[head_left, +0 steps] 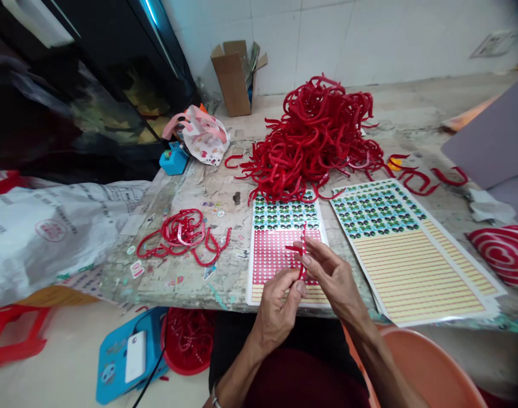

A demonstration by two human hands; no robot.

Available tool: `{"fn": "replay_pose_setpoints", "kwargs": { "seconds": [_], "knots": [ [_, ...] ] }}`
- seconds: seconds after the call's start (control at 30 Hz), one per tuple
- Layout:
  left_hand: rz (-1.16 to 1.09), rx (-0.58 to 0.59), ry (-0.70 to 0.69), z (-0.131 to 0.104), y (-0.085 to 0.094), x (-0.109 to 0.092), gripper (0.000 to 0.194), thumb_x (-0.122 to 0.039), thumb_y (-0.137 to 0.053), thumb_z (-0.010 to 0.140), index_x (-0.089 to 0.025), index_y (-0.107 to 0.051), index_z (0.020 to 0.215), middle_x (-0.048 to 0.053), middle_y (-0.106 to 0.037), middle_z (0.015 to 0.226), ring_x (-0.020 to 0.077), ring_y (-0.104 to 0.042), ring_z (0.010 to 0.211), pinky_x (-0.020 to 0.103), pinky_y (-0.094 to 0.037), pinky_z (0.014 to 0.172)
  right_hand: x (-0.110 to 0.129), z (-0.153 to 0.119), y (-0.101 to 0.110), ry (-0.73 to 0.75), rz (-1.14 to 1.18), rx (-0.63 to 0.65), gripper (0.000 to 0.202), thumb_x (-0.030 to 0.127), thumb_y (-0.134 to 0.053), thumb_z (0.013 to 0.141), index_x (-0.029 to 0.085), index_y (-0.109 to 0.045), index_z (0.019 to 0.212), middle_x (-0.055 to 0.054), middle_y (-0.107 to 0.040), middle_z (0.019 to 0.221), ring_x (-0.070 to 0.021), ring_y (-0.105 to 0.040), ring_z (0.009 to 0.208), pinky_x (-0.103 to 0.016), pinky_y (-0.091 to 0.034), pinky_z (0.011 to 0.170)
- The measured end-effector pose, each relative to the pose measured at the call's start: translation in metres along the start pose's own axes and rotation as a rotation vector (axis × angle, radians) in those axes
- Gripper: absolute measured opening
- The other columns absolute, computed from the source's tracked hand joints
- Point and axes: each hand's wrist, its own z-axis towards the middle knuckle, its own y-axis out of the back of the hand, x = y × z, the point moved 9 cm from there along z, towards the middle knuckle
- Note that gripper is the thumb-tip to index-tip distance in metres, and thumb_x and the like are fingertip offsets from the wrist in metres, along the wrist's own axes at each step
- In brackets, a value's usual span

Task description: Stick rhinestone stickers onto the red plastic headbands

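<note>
My left hand (279, 301) pinches the lower end of a curved red strip (303, 266) between thumb and fingers. My right hand (332, 273) grips the same strip higher up, its thumb and fingertips closed on it. Small pale marks show along the strip, and one end sticks out to the left. Under both hands lies a sticker sheet (267, 249) with green-and-black figures at the top, rows of white hearts on red below, and a striped yellow band at the bottom.
A big heap of red strips (314, 136) stands behind the sheet, with a smaller pile (185, 229) at left. More sticker sheets (412, 272) lie at right. Behind are a cardboard box (231, 82), a bag (206, 136) and a blue tape dispenser (173, 161). A red basin (189, 362) sits below.
</note>
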Motion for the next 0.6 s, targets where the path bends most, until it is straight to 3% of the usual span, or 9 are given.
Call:
{"fn": "replay_pose_setpoints", "kwargs": {
  "seconds": [0.1,0.23,0.43,0.6],
  "knots": [
    [0.005,0.05,-0.063,0.001,-0.003,-0.005,0.024,-0.025,-0.04,0.089,-0.016,-0.06,0.081,0.006,-0.059,0.079,0.0178,-0.055,0.078,0.027,-0.041,0.073,-0.004,-0.004,0.003,-0.061,0.0,0.0,0.037,0.039,-0.066,0.073,0.017,-0.061,0.102,-0.008,-0.065,0.096,-0.0176,-0.062,0.081,-0.027,-0.055,0.062],
    [-0.043,0.088,-0.086,0.002,-0.006,-0.005,0.023,-0.023,-0.04,0.089,-0.016,-0.061,0.091,0.008,-0.061,0.088,0.0188,-0.056,0.085,0.029,-0.041,0.08,-0.003,-0.012,-0.007,-0.071,0.033,0.1,0.024,0.039,-0.065,0.074,0.016,-0.06,0.081,0.0,-0.056,0.068,-0.0097,-0.051,0.056,-0.021,-0.046,0.05],
    [-0.124,0.088,-0.046,0.003,-0.006,-0.005,0.021,-0.022,-0.044,0.087,-0.016,-0.063,0.095,0.01,-0.062,0.098,0.0203,-0.055,0.093,0.029,-0.041,0.084,0.009,-0.018,-0.007,0.062,-0.138,0.078,0.02,0.037,-0.062,0.078,0.017,-0.061,0.073,-0.001,-0.056,0.072,-0.0127,-0.052,0.067,-0.024,-0.045,0.061],
    [-0.118,0.059,0.06,0.001,-0.005,0.001,0.019,-0.024,-0.045,0.087,-0.015,-0.062,0.084,0.005,-0.06,0.078,0.0161,-0.054,0.076,0.026,-0.041,0.073,0.011,-0.014,-0.001,0.094,-0.207,0.029,0.019,0.037,-0.064,0.075,0.018,-0.063,0.076,-0.002,-0.058,0.072,-0.0144,-0.053,0.068,-0.026,-0.046,0.061]
  ]
}}
